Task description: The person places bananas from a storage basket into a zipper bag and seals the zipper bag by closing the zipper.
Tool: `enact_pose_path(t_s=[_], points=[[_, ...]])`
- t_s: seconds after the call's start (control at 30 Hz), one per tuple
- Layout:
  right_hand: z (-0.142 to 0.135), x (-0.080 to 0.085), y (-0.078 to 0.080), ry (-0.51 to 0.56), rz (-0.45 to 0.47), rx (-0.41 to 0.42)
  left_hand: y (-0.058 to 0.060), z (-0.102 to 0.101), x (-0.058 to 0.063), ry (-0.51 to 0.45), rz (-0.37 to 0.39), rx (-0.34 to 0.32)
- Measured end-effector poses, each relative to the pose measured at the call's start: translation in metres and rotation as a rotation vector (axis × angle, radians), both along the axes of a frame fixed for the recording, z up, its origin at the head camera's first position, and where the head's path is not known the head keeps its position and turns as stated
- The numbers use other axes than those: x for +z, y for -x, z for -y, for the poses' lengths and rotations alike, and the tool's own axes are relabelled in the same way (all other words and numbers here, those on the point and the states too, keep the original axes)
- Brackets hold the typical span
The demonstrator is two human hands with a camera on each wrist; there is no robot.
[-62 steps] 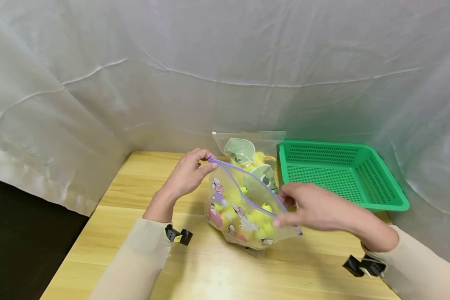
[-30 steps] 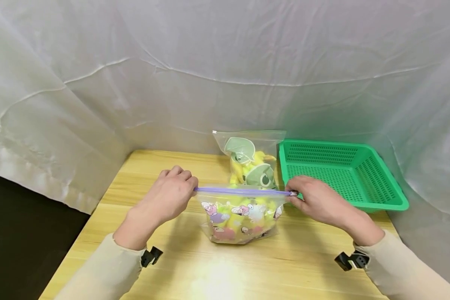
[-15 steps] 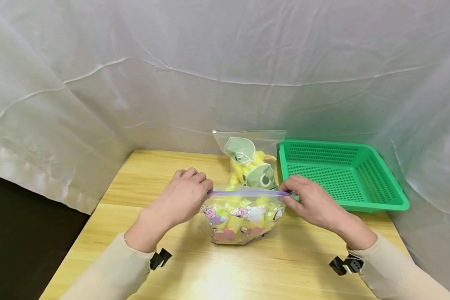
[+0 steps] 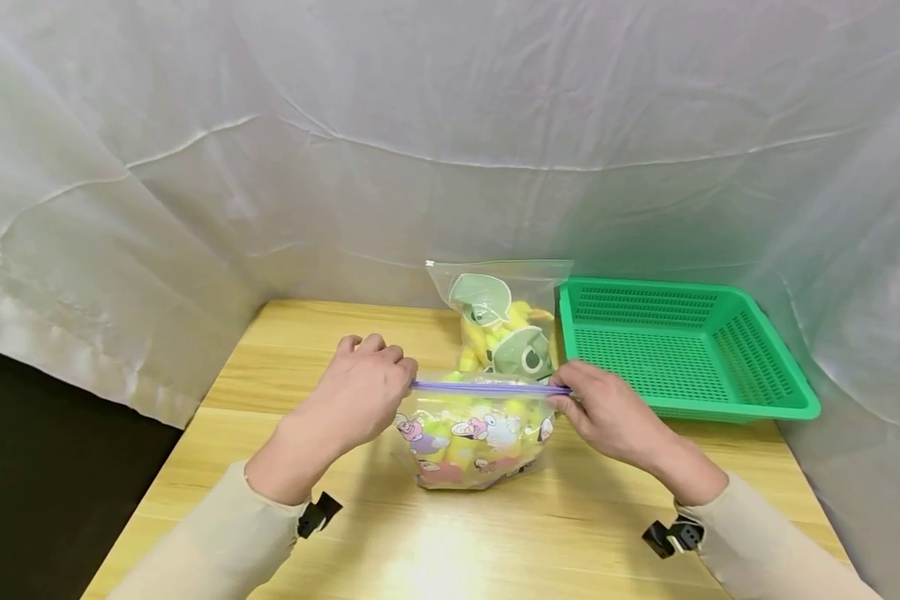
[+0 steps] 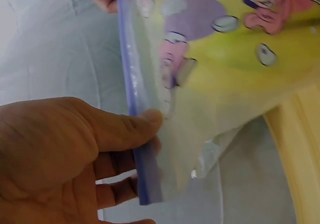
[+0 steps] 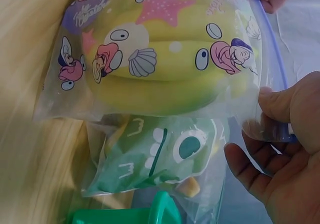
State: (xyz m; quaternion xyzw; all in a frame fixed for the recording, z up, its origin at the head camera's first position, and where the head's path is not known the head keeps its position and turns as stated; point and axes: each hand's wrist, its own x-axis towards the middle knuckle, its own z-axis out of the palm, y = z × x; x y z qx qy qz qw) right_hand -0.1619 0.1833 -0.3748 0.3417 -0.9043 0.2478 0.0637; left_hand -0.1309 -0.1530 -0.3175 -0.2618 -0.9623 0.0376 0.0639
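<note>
A clear zip bag (image 4: 480, 442) with pink and purple cartoon prints stands on the table, bulging with yellow, rounded, banana-like items (image 6: 170, 92). Its purple zip strip (image 4: 487, 388) runs straight across the top. My left hand (image 4: 360, 392) pinches the left end of that strip; in the left wrist view the thumb lies over the bag's edge, with fingers behind. At the right end, my right hand (image 4: 607, 412) pinches the strip between thumb and fingers. Right behind stands a second zip bag (image 4: 521, 354) with green prints and yellow contents, its lower part hidden by the front bag.
A green perforated basket (image 4: 645, 354) sits at the back right of the wooden table (image 4: 307, 333), close beside the second bag. Pale grey cloth (image 4: 420, 150) hangs along the back and sides.
The front bag's mouth gaped at a slant; the strip has since been drawn straight and level. Both hands moved to its ends. Lately the right hand slid slightly left, the bag shifting a little with it.
</note>
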Motion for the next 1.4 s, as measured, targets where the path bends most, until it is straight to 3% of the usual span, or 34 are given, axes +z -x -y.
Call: enact_pose_path(t_s=[0.2,0.4,0.53,0.67,0.77,0.87,0.97,1.2,1.4], points=[[0.0,0.001,-0.004,0.003,0.011,-0.024,0.0,-0.02,0.0,-0.083,0.054,-0.04],[-0.003,0.006,-0.004,0.029,0.048,-0.036,0.003,-0.033,-0.009,-0.11,-0.016,-0.109],[-0.009,0.008,-0.002,0.091,0.055,-0.058,0.005,-0.034,-0.007,-0.089,-0.03,-0.081],[-0.008,0.009,-0.002,0.123,0.068,-0.068,0.003,-0.043,-0.004,-0.077,0.036,-0.022],[-0.006,0.009,-0.003,0.127,0.084,-0.073,0.004,-0.056,-0.008,-0.122,0.065,-0.039],[-0.005,0.009,-0.003,0.127,0.098,-0.081,0.007,-0.068,-0.014,-0.176,0.033,-0.074],[-0.006,0.009,-0.002,0.128,0.115,-0.093,0.01,-0.073,-0.016,-0.179,-0.001,-0.066],[-0.003,0.006,-0.002,0.178,0.108,-0.097,0.009,-0.083,-0.004,-0.125,0.068,-0.024],[0.0,0.008,-0.004,0.19,0.118,-0.098,0.014,-0.113,-0.004,-0.204,0.054,-0.072]])
